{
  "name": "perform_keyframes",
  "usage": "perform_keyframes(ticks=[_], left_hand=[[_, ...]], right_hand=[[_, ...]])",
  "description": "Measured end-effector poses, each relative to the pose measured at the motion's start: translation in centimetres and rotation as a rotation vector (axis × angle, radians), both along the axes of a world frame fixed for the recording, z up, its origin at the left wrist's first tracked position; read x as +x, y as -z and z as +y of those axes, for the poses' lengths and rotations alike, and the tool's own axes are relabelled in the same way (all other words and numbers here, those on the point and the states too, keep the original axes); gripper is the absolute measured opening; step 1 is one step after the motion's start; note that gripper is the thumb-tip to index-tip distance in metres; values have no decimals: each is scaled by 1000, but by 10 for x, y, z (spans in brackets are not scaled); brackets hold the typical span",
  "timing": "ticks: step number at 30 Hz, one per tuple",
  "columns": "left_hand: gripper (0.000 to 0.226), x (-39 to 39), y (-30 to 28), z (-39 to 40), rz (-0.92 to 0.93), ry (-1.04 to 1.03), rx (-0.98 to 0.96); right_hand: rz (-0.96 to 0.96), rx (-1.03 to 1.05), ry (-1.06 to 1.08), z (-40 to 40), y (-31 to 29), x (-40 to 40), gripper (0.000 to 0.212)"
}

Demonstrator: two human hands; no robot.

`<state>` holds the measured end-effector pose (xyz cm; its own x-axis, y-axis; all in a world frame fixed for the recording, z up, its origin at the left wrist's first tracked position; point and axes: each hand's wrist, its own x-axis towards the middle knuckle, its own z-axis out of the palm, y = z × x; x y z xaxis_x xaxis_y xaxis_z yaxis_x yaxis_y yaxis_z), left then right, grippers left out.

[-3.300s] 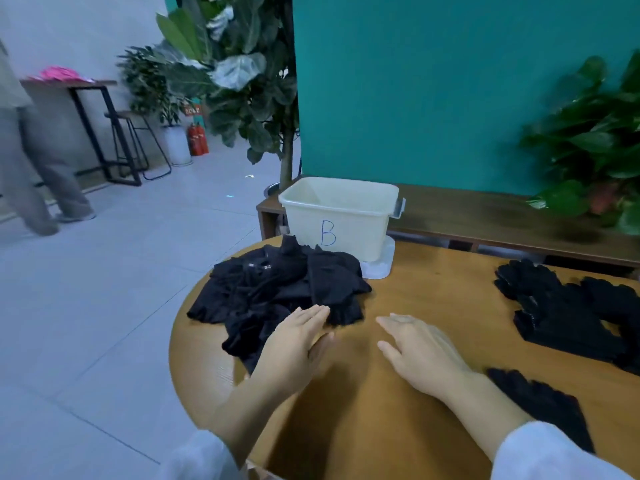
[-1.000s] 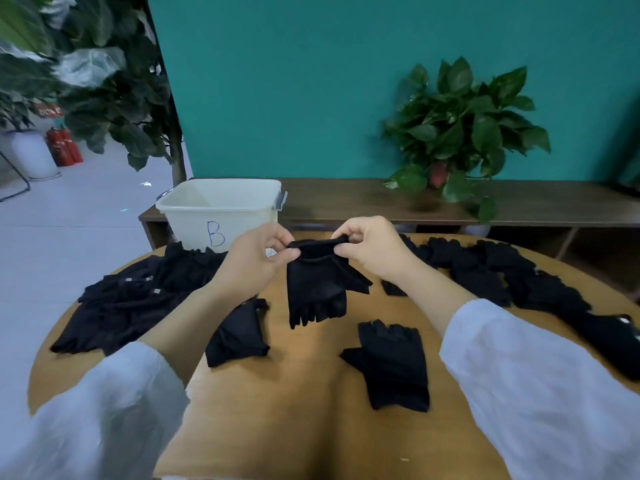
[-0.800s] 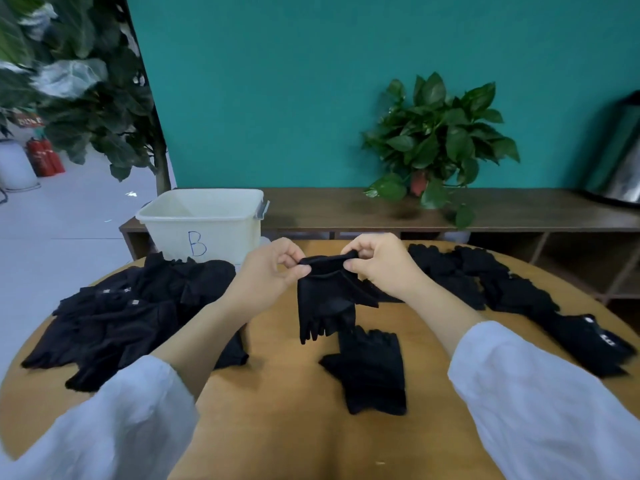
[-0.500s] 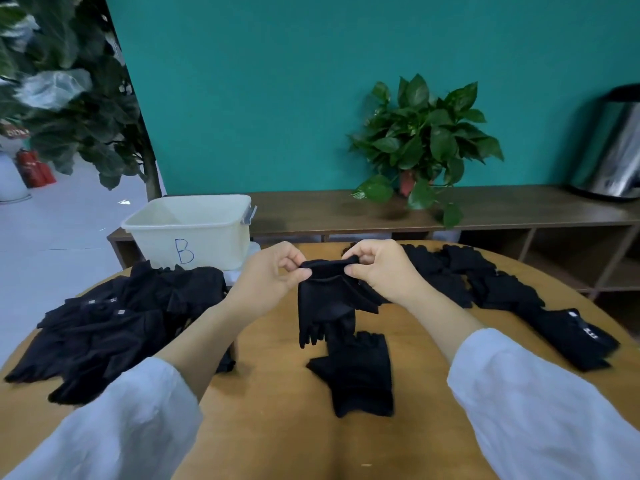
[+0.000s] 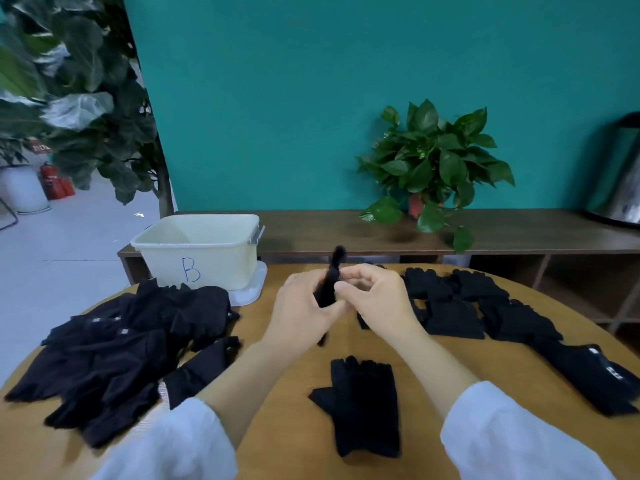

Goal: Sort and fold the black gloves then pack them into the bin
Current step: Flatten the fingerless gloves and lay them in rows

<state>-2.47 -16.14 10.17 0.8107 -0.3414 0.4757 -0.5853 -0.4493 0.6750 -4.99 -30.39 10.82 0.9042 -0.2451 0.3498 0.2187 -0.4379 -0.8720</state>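
Observation:
My left hand (image 5: 301, 315) and my right hand (image 5: 375, 296) are pressed together above the round wooden table (image 5: 287, 427), both gripping one black glove (image 5: 330, 282) that is bunched up and seen edge-on between them. Another black glove (image 5: 363, 403) lies flat on the table just below my hands. A large heap of black gloves (image 5: 121, 348) covers the table's left side. More black gloves (image 5: 485, 306) lie in a row on the right. The cream bin (image 5: 201, 251) marked "B" stands at the far left of the table and looks empty.
A dark wooden bench (image 5: 346, 230) runs along the teal wall behind the table and carries a potted plant (image 5: 429, 168) and a metal urn (image 5: 620, 174). A tall leafy plant (image 5: 86, 98) stands at the left, with tiled floor beyond.
Half a second ago the glove hung spread open between my hands. My hands have since come together, and the glove is now gathered narrow between them. The camera has shifted slightly.

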Motion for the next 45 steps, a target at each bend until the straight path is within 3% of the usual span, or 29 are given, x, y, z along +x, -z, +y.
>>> perform_keyframes(ticks=[5, 9, 11, 14, 18, 26, 30, 34, 36, 41, 45], left_hand=[[11, 5, -3, -1, 77, -52, -79], [19, -1, -5, -1, 263, 95, -217], [15, -3, -5, -2, 394, 182, -296], [8, -6, -2, -6, 484, 290, -264], [12, -7, 9, -18, 516, 352, -233], [14, -4, 18, -71, 386, 351, -272], [20, 1, 14, -99, 300, 309, -258], [19, -11, 40, -111, 206, 293, -66], [15, -25, 74, -111, 170, 327, 44], [23, -57, 146, -102, -116, 476, 358], [38, -70, 154, -99, -255, 557, 499]], right_hand=[[-94, -103, -36, -8, -1, -11, 20], [-87, -128, 127, -36, 2, -19, 15], [-12, -136, 135, -49, 6, -22, 26], [102, -84, -15, -62, 10, -30, 40], [124, 27, -167, -80, 15, -45, 19], [86, 1, -55, -122, 21, -49, 16], [36, -207, 92, -145, 21, -44, 13], [-77, -658, 170, -161, 51, -65, 15], [-38, -791, 130, -165, 82, -86, 16], [65, -928, -35, -167, 143, -136, 38], [51, -968, -65, -164, 152, -151, 41]])
